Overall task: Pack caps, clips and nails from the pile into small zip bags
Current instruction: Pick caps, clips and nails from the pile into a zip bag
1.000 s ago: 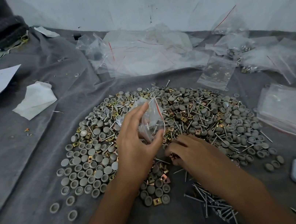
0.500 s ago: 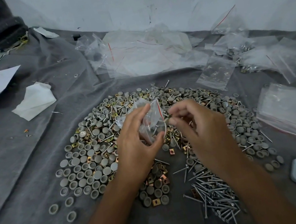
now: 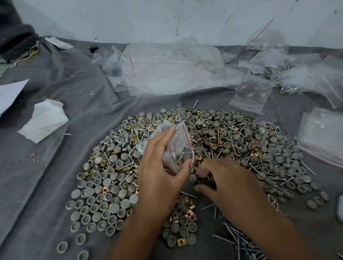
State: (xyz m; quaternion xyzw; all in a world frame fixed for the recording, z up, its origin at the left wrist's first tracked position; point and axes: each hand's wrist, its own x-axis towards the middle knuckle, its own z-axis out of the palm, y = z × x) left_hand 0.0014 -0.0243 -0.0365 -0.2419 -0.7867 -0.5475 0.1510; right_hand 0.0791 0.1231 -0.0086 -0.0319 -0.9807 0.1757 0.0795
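The left hand point(image 3: 162, 175) holds a small zip bag point(image 3: 176, 144) upright above the pile point(image 3: 224, 144), thumb and fingers pinching its sides, the red-striped mouth facing right. The right hand point(image 3: 220, 178) rests low on the pile just beside the bag, fingers curled down among gold clips point(image 3: 202, 182); whether it grips any cannot be told. Loose nails point(image 3: 243, 243) lie by the right forearm on the grey cloth point(image 3: 20, 197).

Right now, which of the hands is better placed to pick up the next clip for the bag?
The right hand, probably. Its fingers are already down in the pile among the gold clips, just below the bag's mouth. The left hand is busy gripping the small zip bag.
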